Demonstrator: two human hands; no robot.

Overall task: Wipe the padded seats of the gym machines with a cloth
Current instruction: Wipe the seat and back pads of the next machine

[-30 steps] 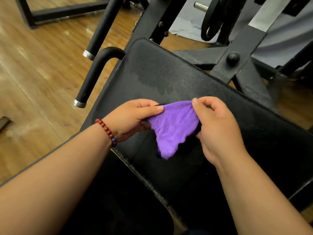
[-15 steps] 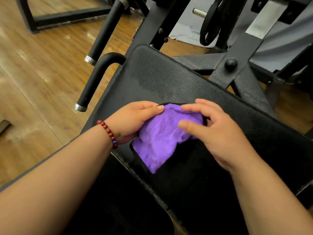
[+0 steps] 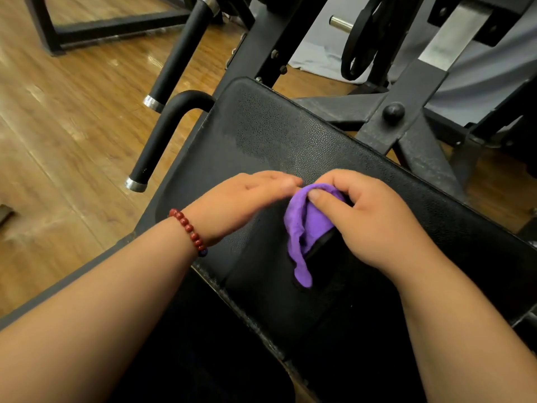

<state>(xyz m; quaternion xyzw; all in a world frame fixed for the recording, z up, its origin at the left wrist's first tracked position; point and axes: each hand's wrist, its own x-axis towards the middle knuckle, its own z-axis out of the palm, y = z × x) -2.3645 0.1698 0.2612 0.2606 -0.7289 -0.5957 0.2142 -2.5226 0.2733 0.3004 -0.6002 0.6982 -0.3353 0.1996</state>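
Observation:
A black padded seat (image 3: 290, 135) of a gym machine fills the middle of the view, with a damp-looking patch near its far left corner. My right hand (image 3: 374, 219) grips a bunched purple cloth (image 3: 302, 228) over the pad; the cloth's loose end hangs down toward me. My left hand (image 3: 247, 202), with a red bead bracelet on the wrist, lies flat with straight fingers just left of the cloth, its fingertips at the cloth's top edge.
Two black padded handle bars (image 3: 162, 141) with silver end caps stick out left of the seat. The machine's black steel frame (image 3: 406, 126) and a weight plate (image 3: 366, 36) stand behind it. A wooden floor (image 3: 58, 126) lies to the left.
The cloth was spread between both hands; now my right hand has gathered it into a bunch, and my left hand has let go and flattened beside it.

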